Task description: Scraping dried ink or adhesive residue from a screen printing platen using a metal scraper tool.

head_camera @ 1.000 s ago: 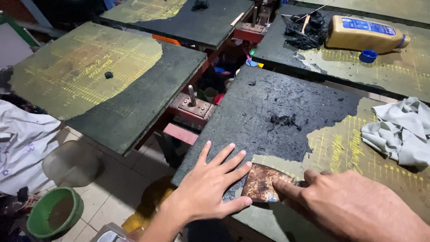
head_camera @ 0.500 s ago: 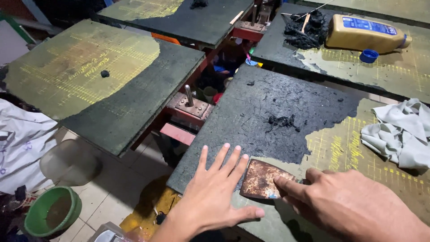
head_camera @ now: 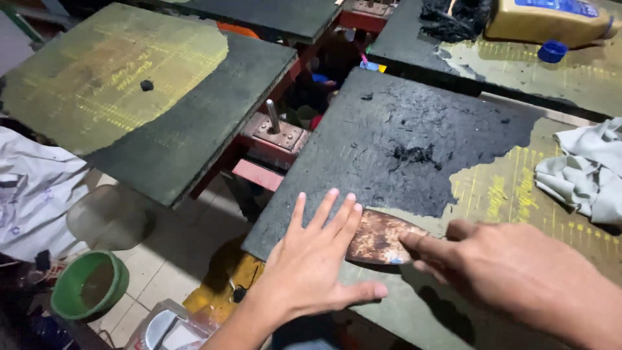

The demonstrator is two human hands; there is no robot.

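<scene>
A rusty metal scraper blade [head_camera: 379, 237] lies flat on a printing pallet board [head_camera: 414, 136] coated with a black, crumbly layer. My right hand [head_camera: 512, 272] grips the scraper, with the index finger pressed along its blade. My left hand [head_camera: 311, 262] rests palm-down on the board's near-left corner, fingers spread, its fingertips touching the blade's left end. To the right of the blade the board shows bare yellow-green surface [head_camera: 512, 194] with faint markings. A clump of black scrapings [head_camera: 414, 154] sits in the middle of the dark layer.
A grey rag [head_camera: 583, 172] lies at the board's right. A yellow bottle [head_camera: 551, 19] and its blue cap [head_camera: 552, 50] rest on the far board. Another pallet [head_camera: 136, 97] extends left. Below are a green bucket [head_camera: 87, 285] and a clear plastic tub [head_camera: 107, 217].
The scraper and my right hand have slid slightly toward me and leftward along the dark layer's edge. My left hand stays flat beside the blade.
</scene>
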